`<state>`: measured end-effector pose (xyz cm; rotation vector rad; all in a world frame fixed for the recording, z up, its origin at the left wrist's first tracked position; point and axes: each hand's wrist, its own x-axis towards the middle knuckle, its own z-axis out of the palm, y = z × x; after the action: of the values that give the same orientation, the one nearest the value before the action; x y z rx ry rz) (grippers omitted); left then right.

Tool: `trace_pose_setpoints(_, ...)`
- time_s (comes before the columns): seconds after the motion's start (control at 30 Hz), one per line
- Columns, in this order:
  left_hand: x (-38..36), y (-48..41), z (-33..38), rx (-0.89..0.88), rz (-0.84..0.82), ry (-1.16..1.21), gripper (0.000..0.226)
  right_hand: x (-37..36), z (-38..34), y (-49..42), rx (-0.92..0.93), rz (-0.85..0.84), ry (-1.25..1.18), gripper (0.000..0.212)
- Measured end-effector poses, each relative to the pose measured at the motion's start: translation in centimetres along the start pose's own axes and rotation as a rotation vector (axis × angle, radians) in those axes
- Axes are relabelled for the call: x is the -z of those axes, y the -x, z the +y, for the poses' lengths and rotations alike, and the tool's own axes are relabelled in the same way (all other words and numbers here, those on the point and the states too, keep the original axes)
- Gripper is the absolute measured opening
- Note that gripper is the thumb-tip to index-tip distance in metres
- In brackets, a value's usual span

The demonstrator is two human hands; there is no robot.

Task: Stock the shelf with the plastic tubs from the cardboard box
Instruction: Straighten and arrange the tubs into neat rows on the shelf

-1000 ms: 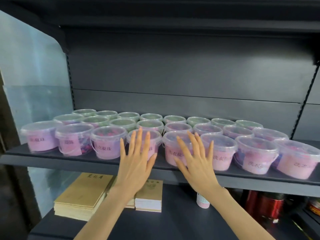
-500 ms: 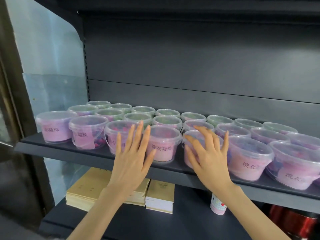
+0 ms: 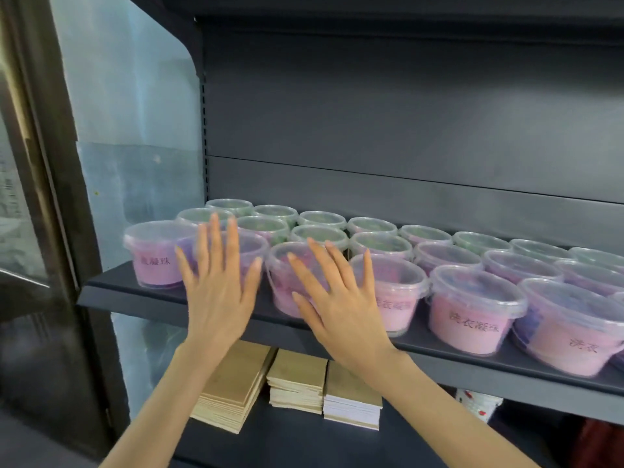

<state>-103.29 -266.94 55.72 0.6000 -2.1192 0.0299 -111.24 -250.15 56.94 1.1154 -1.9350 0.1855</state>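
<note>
Nothing's being gripped here: the left hand (image 3: 216, 292) and right hand (image 3: 341, 305) are being laid flat, fingers spread, against front-row clear plastic tubs of pink stuff (image 3: 472, 312) on the dark grey metal shelf (image 3: 135, 298), probably so the row's being squared up; the cardboard box isn't being shown

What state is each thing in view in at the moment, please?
Left hand: open, fingers straight, at a front-row tub.
Right hand: open, fingers spread, at the neighbouring tub.
Plastic tubs: upright, lids on, in rows.
Shelf: loaded with tubs.
Booklets: stacked flat on the lower shelf.
</note>
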Motion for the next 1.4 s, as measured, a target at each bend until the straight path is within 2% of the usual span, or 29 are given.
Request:
trace_pose_setpoints(0.07, 0.2, -1.1, -3.1, 0.057, -0.02, -0.001, 0.066, -1.0, -1.2, -0.9, -0.034, -0.034, 0.019, 0.047)
trace_pose_setpoints(0.17, 0.0, -1.8, -5.9, -0.085, -0.089, -0.085, 0.063, -2.6, -1.8, -1.3, -0.089, -0.003, -0.003, 0.043)
trace_pose_setpoints(0.27, 0.0, -2.4, -6.8, -0.213, -0.066, -0.128, 0.058, -3.0, -2.2, -1.4, -0.148, 0.019, -0.021, 0.039)
trace_pose_setpoints(0.4, 0.9, -2.9, -7.9, -0.236, -0.049, -0.082, 0.065, -2.5, -3.0, -1.5, -0.18, -0.006, -0.005, 0.037)
trace_pose_setpoints(0.57, 2.1, -4.9, -12.6, 0.048, -0.021, 0.212, 0.075, -1.2, -5.0, -3.5, -0.179, 0.017, -0.057, 0.041)
trace_pose_setpoints(0.73, 0.3, -5.5, -16.3, 0.347, -0.192, 0.786, 0.079, -2.0, -9.2, -7.6, -0.047, -0.107, -0.1, 0.055)
trace_pose_setpoints(0.8, 0.3, -5.3, -15.9, 0.436, -0.234, 0.973, 0.071, -3.1, -10.0, -8.7, -0.026, -0.165, -0.106, 0.064)
trace_pose_setpoints(0.87, 0.2, -5.2, -15.5, 0.475, -0.224, 1.035, 0.065, -4.0, -10.2, -9.4, -0.01, -0.178, -0.1, 0.065)
trace_pose_setpoints(1.13, -0.2, -5.2, -15.0, 0.491, -0.188, 1.108, 0.056, -5.6, -9.9, -9.5, -0.011, -0.034, -0.089, 0.049)
trace_pose_setpoints(1.2, -0.5, -5.3, -15.7, 0.466, -0.234, 1.097, 0.058, -5.7, -9.9, -9.4, -0.027, -0.031, -0.096, 0.047)
trace_pose_setpoints(1.27, -1.0, -5.8, -17.1, 0.454, -0.325, 1.11, 0.072, -5.5, -10.1, -9.3, -0.024, -0.036, -0.108, 0.048)
trace_pose_setpoints(1.33, -1.5, -7.3, -18.6, 0.543, -0.392, 1.145, 0.086, -5.2, -10.3, -9.2, -0.036, -0.021, -0.146, 0.05)
trace_pose_setpoints(1.4, -2.3, -9.5, -19.8, 0.627, -0.407, 1.227, 0.071, -4.9, -10.4, -9.0, -0.063, 0.038, -0.191, 0.052)
